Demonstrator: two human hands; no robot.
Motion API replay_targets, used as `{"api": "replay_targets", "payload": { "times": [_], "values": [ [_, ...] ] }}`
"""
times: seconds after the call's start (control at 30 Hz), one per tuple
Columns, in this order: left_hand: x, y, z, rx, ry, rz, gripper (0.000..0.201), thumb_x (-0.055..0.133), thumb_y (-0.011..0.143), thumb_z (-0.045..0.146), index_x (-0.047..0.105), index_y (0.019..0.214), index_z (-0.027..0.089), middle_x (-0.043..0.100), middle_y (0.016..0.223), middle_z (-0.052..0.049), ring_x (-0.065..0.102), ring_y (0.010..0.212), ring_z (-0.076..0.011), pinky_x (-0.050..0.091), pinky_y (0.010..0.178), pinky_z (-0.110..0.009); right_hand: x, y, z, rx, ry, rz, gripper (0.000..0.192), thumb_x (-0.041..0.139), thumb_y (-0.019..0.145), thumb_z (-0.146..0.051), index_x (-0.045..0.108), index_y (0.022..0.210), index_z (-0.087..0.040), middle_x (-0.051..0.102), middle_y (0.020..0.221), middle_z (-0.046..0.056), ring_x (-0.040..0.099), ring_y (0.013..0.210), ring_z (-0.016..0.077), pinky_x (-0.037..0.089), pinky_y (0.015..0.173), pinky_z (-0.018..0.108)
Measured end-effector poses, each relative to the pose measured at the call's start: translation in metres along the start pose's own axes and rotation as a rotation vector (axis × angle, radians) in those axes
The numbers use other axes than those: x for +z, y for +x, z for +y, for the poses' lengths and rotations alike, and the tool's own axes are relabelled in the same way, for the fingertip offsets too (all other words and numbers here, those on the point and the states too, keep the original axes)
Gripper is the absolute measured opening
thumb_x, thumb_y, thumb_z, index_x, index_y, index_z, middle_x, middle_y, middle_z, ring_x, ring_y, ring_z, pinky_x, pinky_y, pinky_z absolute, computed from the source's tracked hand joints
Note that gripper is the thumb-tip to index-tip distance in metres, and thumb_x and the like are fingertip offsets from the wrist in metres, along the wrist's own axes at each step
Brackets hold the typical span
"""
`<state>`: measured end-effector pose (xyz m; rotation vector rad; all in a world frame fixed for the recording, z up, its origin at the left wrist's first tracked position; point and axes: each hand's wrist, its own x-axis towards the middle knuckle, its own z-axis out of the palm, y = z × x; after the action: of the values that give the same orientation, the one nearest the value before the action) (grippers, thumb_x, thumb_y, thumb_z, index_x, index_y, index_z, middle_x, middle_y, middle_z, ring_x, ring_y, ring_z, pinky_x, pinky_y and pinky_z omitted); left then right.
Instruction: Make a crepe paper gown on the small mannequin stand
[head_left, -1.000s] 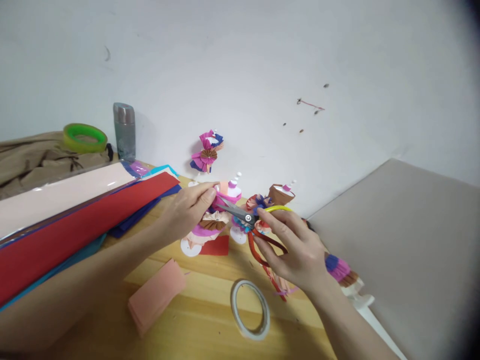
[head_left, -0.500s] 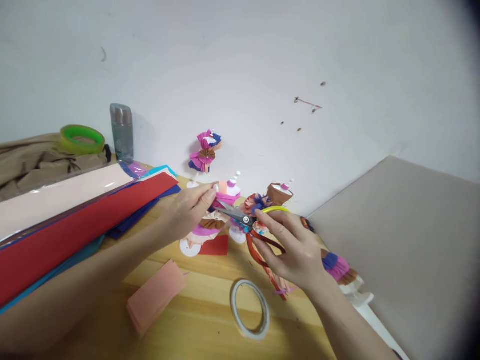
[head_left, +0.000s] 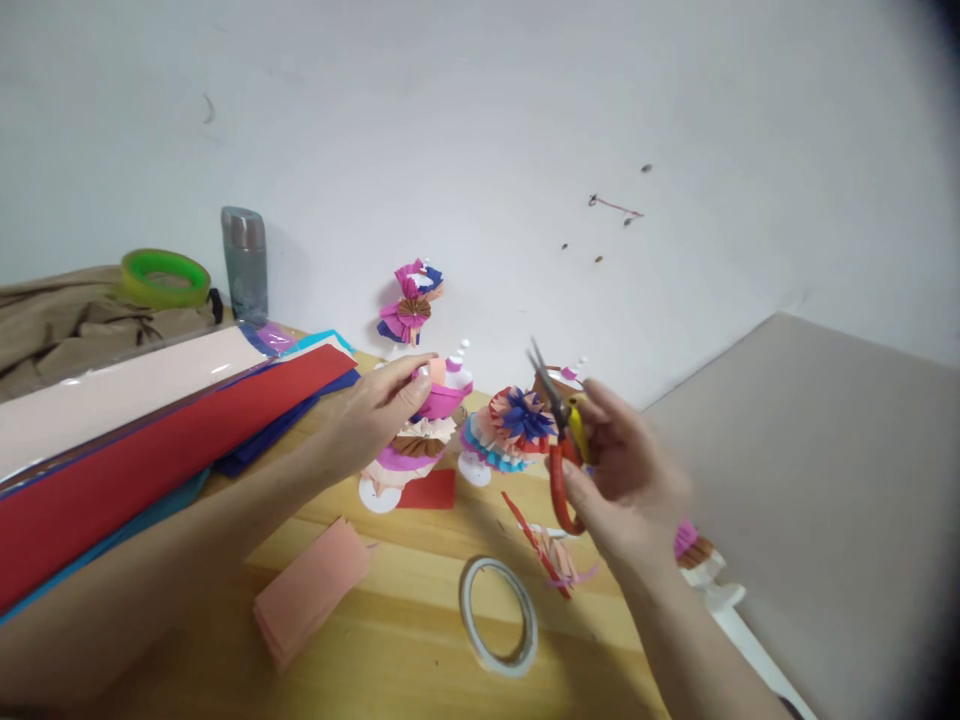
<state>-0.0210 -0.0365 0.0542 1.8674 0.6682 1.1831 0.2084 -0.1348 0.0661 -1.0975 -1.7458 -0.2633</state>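
My left hand (head_left: 375, 418) is closed, thumb and fingers pinching the upper side of a small dress-form figure (head_left: 445, 401). That figure has a bright pink paper top, a pleated paper skirt and a round white base. In my right hand (head_left: 634, 485) are scissors (head_left: 558, 400) with yellow and red handles, raised with blades nearly together and pointing up, away from the figure. Close behind the scissors stands a second dress-form figure (head_left: 491, 435) with a blue paper flower and ruffled skirt. A red paper piece (head_left: 433, 490) lies under the first figure's edge.
Peach paper strips (head_left: 311, 595), a tape roll (head_left: 511, 664) and paper scraps (head_left: 551, 555) lie on the wooden table. Long coloured paper sheets (head_left: 180, 435) cover the left side. A third figure (head_left: 412, 305) and a grey bottle (head_left: 245, 270) stand near the wall.
The scissors have moved right, away from the pink top, and now point upward with the blades closer together. My left hand keeps its hold; the figure has shifted slightly left.
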Motion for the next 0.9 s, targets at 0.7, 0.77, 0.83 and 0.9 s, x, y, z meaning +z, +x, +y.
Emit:
{"api": "replay_targets", "payload": {
  "times": [0.7, 0.77, 0.83, 0.9],
  "values": [
    [-0.002, -0.001, 0.006, 0.026, 0.113, -0.135, 0.03, 0.04, 0.094, 0.038, 0.051, 0.076, 0.017, 0.048, 0.065, 0.003, 0.043, 0.061, -0.0109, 0.034, 0.057, -0.024, 0.062, 0.086, -0.021, 0.41, 0.407, -0.078, 0.058, 0.07, 0.067, -0.022, 0.058, 0.124, -0.019, 0.056, 0.057, -0.007, 0.056, 0.051, 0.0124, 0.044, 0.045, 0.027],
    [-0.004, -0.001, 0.007, 0.007, 0.151, -0.158, 0.031, 0.04, 0.093, 0.036, 0.052, 0.072, 0.017, 0.047, 0.061, 0.004, 0.042, 0.057, -0.0107, 0.034, 0.055, -0.024, 0.062, 0.087, -0.022, 0.422, 0.413, -0.068, 0.056, 0.07, 0.065, -0.02, 0.06, 0.12, -0.019, 0.056, 0.058, -0.007, 0.053, 0.049, 0.011, 0.042, 0.044, 0.026],
    [-0.006, -0.001, 0.007, -0.017, 0.172, -0.195, 0.03, 0.042, 0.091, 0.035, 0.055, 0.071, 0.017, 0.049, 0.059, 0.003, 0.044, 0.056, -0.011, 0.035, 0.054, -0.024, 0.063, 0.086, -0.023, 0.431, 0.417, -0.064, 0.054, 0.07, 0.064, -0.02, 0.062, 0.118, -0.018, 0.057, 0.059, -0.007, 0.053, 0.049, 0.0108, 0.043, 0.044, 0.026],
    [-0.009, 0.0, 0.005, -0.019, 0.154, -0.214, 0.027, 0.046, 0.089, 0.033, 0.06, 0.073, 0.017, 0.054, 0.06, 0.002, 0.05, 0.059, -0.0125, 0.04, 0.055, -0.024, 0.063, 0.085, -0.023, 0.432, 0.42, -0.068, 0.054, 0.07, 0.064, -0.02, 0.062, 0.117, -0.017, 0.058, 0.06, -0.006, 0.054, 0.05, 0.0111, 0.044, 0.045, 0.027]
  ]
}}
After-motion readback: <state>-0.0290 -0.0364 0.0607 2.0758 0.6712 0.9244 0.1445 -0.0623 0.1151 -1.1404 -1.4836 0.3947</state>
